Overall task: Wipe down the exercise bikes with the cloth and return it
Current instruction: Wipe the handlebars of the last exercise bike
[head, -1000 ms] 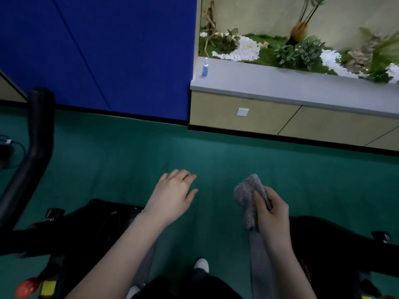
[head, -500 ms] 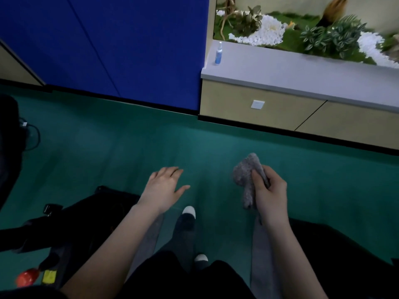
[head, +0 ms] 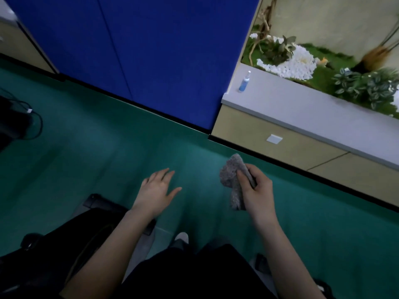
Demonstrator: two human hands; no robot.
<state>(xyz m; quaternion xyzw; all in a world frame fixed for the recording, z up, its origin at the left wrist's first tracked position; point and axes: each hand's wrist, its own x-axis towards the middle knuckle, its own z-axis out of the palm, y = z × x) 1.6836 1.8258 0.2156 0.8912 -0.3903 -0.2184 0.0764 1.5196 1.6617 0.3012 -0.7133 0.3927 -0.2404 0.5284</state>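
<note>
Green flooring (head: 108, 147) fills the lower view and meets a blue wall panel (head: 162, 50) and a pale counter (head: 302, 108). A small blue spray bottle (head: 244, 82) stands upright at the counter's left end, beside a planter bed (head: 291, 61) of white pebbles and foliage. My right hand (head: 258, 190) grips the grey cloth (head: 232, 180), thumb laid across it, above the floor and apart from the counter. My left hand (head: 156, 192) is released: fingers straight, palm down, holding nothing. Black exercise bike (head: 43, 262) parts sit at lower left, under my left forearm.
</note>
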